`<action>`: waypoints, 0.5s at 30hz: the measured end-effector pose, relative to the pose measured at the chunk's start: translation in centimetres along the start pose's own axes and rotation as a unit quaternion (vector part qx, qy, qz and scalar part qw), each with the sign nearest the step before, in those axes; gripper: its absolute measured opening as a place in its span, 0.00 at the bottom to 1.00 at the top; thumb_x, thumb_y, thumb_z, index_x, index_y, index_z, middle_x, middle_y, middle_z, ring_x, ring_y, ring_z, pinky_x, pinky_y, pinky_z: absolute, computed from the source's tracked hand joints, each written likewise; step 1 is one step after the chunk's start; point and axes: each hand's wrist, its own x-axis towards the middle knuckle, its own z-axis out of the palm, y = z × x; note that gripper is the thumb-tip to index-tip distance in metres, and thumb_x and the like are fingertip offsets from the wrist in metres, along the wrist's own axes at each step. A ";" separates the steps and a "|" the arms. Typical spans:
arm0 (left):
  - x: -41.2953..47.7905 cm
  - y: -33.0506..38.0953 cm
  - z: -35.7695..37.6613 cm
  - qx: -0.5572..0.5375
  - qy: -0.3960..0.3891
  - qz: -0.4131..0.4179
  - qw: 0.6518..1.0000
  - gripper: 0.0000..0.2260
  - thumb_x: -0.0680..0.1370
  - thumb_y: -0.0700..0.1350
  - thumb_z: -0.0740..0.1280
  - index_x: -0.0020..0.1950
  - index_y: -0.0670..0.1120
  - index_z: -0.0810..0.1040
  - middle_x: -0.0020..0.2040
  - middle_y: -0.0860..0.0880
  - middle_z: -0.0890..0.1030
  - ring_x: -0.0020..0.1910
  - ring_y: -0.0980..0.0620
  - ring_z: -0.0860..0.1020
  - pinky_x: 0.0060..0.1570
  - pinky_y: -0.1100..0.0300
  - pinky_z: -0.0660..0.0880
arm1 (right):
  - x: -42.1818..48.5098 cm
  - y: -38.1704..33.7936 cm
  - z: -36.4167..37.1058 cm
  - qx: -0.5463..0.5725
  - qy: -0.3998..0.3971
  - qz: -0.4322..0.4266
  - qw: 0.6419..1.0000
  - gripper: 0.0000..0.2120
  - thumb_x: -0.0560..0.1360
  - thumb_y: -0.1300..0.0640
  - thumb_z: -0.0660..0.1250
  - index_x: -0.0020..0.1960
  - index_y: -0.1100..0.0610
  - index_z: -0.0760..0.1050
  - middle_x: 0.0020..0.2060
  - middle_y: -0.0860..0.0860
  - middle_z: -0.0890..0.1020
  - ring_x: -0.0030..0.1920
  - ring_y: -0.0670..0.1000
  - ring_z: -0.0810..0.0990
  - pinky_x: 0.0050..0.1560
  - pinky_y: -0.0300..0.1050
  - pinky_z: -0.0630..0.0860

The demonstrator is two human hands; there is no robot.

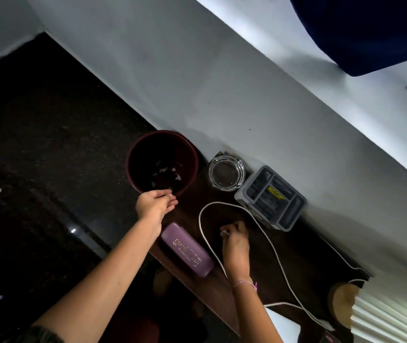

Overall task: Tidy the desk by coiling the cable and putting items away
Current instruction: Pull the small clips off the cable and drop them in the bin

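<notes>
A white cable (266,236) loops across the dark wooden desk (304,253), from near the grey organiser to the lamp at the lower right. My right hand (234,237) rests on the desk inside the loop, its fingertips pinched on a small white scrap. My left hand (154,205) hovers over the near rim of a dark red bin (133,167), fingers bunched and pointing down; whether it holds anything I cannot tell. White scraps lie at the bin's bottom. A purple case (187,250) lies on the desk between my two hands.
A glass ashtray (226,173) and a grey compartment organiser (270,198) stand against the white wall. A pleated white lamp with a wooden base (341,302) is at the lower right. The bin stands on the dark floor off the desk's left end.
</notes>
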 end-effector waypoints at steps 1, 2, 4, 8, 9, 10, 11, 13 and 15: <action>-0.1 -0.1 0.1 0.001 -0.002 0.001 1.000 0.09 0.76 0.33 0.64 0.55 0.35 0.77 0.40 0.43 0.80 0.39 0.51 0.81 0.42 0.64 0.78 | 0.0 -0.2 -0.2 0.027 0.006 0.019 0.999 0.09 0.75 0.66 0.62 0.51 0.60 0.78 0.53 0.56 0.75 0.50 0.55 0.77 0.49 0.42 0.74; -0.3 -0.2 0.2 0.001 -0.002 0.003 1.000 0.09 0.75 0.34 0.64 0.55 0.35 0.77 0.41 0.43 0.81 0.40 0.50 0.81 0.42 0.63 0.79 | 0.1 -0.6 -0.3 0.061 0.018 0.032 0.997 0.08 0.75 0.65 0.62 0.50 0.60 0.79 0.52 0.55 0.75 0.48 0.53 0.78 0.48 0.40 0.73; -0.6 -0.4 0.5 0.007 -0.003 0.007 1.000 0.09 0.75 0.35 0.66 0.54 0.35 0.78 0.41 0.43 0.81 0.40 0.49 0.82 0.41 0.63 0.80 | -0.1 -1.9 -0.8 0.153 0.050 0.030 0.987 0.08 0.74 0.66 0.64 0.48 0.59 0.80 0.48 0.52 0.76 0.44 0.46 0.79 0.49 0.39 0.74; -2.0 -0.3 1.3 -0.014 -0.053 -0.020 0.998 0.08 0.74 0.38 0.68 0.50 0.35 0.78 0.39 0.42 0.80 0.38 0.49 0.81 0.31 0.65 0.80 | -0.3 -5.6 -1.4 0.319 0.093 0.018 0.943 0.10 0.72 0.69 0.66 0.44 0.55 0.81 0.44 0.50 0.79 0.44 0.44 0.81 0.50 0.36 0.77; -2.4 -0.1 1.5 -0.024 -0.074 -0.035 0.996 0.07 0.73 0.39 0.69 0.48 0.36 0.78 0.39 0.42 0.80 0.38 0.50 0.81 0.30 0.65 0.80 | -0.3 -6.4 -1.5 0.338 0.105 0.027 0.935 0.10 0.71 0.68 0.67 0.43 0.54 0.80 0.43 0.50 0.81 0.44 0.44 0.81 0.50 0.37 0.78; -2.9 0.0 1.8 -0.033 -0.095 -0.049 0.994 0.05 0.73 0.39 0.70 0.45 0.38 0.78 0.39 0.43 0.81 0.36 0.50 0.81 0.28 0.65 0.79 | -0.3 -7.2 -1.6 0.353 0.115 0.039 0.928 0.09 0.70 0.67 0.69 0.42 0.53 0.79 0.41 0.48 0.82 0.44 0.44 0.81 0.49 0.37 0.77; -3.1 0.1 1.9 -0.039 -0.110 -0.061 0.991 0.04 0.72 0.40 0.70 0.42 0.39 0.78 0.38 0.43 0.81 0.34 0.52 0.82 0.28 0.65 0.79 | -0.2 -7.9 -1.8 0.363 0.120 0.051 0.923 0.09 0.70 0.65 0.70 0.42 0.52 0.78 0.40 0.47 0.83 0.43 0.43 0.81 0.49 0.36 0.77; -3.5 0.3 2.1 -0.056 -0.123 -0.073 0.988 0.03 0.71 0.39 0.71 0.39 0.40 0.79 0.36 0.44 0.82 0.28 0.55 0.82 0.28 0.65 0.79 | -0.1 -9.1 -2.1 0.367 0.121 0.057 0.920 0.10 0.69 0.63 0.71 0.44 0.51 0.75 0.38 0.45 0.83 0.42 0.40 0.82 0.46 0.31 0.76; -3.4 0.5 1.9 -0.075 -0.126 -0.074 0.986 0.02 0.71 0.35 0.70 0.39 0.40 0.79 0.32 0.46 0.83 0.26 0.57 0.81 0.28 0.66 0.79 | -0.1 -9.9 -2.3 0.368 0.109 0.043 0.922 0.12 0.70 0.64 0.70 0.46 0.49 0.74 0.38 0.44 0.83 0.40 0.38 0.81 0.43 0.29 0.74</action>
